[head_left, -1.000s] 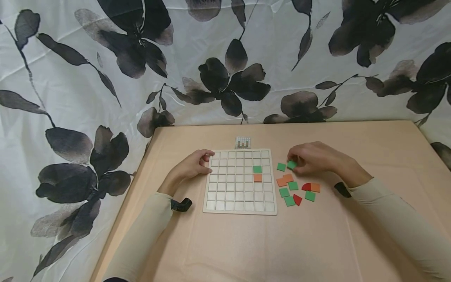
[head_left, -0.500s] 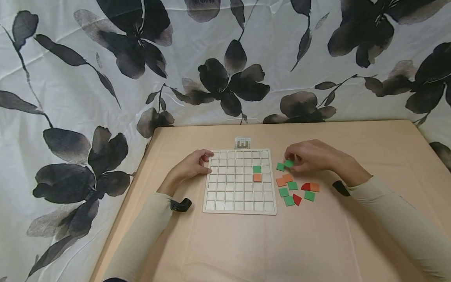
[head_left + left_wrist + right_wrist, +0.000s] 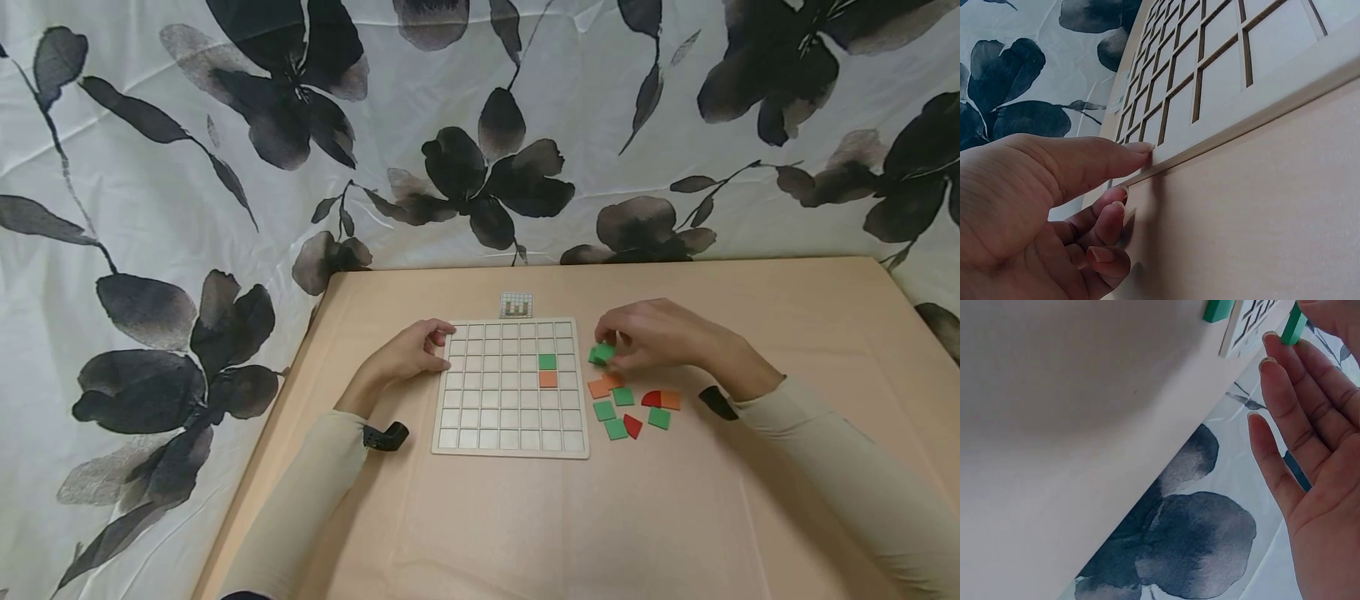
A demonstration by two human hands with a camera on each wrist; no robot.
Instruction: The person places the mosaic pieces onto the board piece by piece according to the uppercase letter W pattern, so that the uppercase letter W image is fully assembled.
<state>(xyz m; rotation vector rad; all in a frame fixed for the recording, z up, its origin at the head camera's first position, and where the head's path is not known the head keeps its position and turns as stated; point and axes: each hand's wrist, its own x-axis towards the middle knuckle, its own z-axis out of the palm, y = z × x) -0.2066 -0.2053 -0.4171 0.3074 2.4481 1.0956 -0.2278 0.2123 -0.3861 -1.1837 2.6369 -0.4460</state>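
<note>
My right hand (image 3: 654, 332) pinches a green square tile (image 3: 1294, 326) between thumb and fingertips, above the table just right of the white grid board (image 3: 489, 408). In the head view the held tile overlaps another green tile (image 3: 594, 358); in the right wrist view that second green tile (image 3: 1216, 310) lies apart on the table. My left hand (image 3: 405, 350) rests at the board's upper left edge. The thumb (image 3: 1116, 156) touches the rim in the left wrist view, the other fingers loosely bent beside it. A green tile (image 3: 547, 362) and an orange tile (image 3: 548, 379) sit in adjoining board cells.
Right of the board lie several loose tiles: orange squares (image 3: 598, 389), green squares (image 3: 617, 428) and red rounded-edge pieces (image 3: 632, 426). A small patterned card (image 3: 517, 305) lies behind the board. Floral cloth (image 3: 480, 108) hangs behind the table (image 3: 637, 517).
My right hand has shifted a little left with the green tile, bringing it over the other green tile in the head view. My left hand and the board have stayed put.
</note>
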